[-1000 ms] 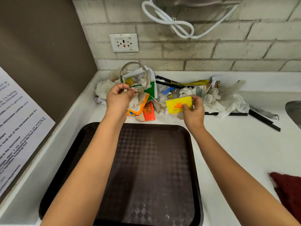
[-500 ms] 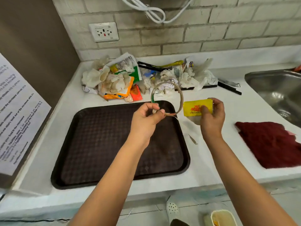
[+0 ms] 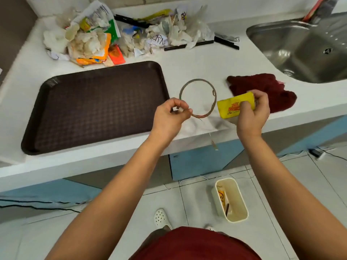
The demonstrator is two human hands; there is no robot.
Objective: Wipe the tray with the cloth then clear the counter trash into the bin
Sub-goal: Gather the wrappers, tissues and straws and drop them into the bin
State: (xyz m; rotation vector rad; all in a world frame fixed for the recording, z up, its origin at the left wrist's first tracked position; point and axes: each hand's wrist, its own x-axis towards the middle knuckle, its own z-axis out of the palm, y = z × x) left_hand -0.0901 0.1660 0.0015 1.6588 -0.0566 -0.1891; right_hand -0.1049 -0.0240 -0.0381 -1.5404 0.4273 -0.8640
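Head view: both hands have drawn back from the trash pile [image 3: 116, 32] to the counter's front edge. The left hand [image 3: 169, 117] pinches a thin ring [image 3: 197, 98]; the right hand [image 3: 253, 111] grips a yellow packet [image 3: 234, 106]. The bin [image 3: 231, 200] now shows on the floor below, so dropping seems next. The tray [image 3: 93, 106] and cloth [image 3: 262, 87] lie untouched.
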